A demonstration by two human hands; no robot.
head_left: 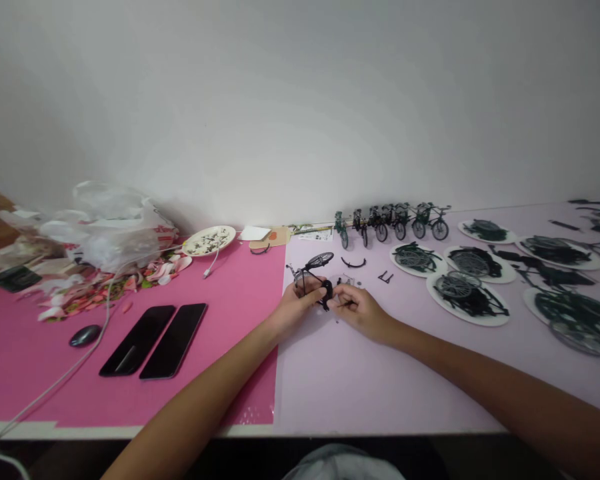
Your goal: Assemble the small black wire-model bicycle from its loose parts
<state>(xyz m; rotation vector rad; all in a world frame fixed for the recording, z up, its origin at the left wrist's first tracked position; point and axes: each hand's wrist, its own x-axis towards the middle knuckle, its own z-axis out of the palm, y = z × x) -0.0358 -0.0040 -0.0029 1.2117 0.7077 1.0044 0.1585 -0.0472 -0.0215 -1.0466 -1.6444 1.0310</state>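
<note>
My left hand (300, 303) is closed around a partly built miniature bicycle (316, 264), a dark frame with one spoked wheel pointing up and away. A round black part (327, 288) sits on the frame between my two hands. My right hand (357, 308) touches that side of the bicycle with its fingers pinched together. A thin dark piece shows at those fingertips, too small to name. Just beyond my hands lie a curved black strip (354, 263) and a small angular black part (385, 277), with tiny pieces beside them.
Several finished miniature bicycles (400, 223) stand along the wall. White plates (467, 319) of dark bicycle parts cover the right. Left are two black phones (173, 341), a computer mouse (85, 335), a cable (107, 300), petals (153, 277), plastic bags (115, 227) and a plate of small bits (194, 248).
</note>
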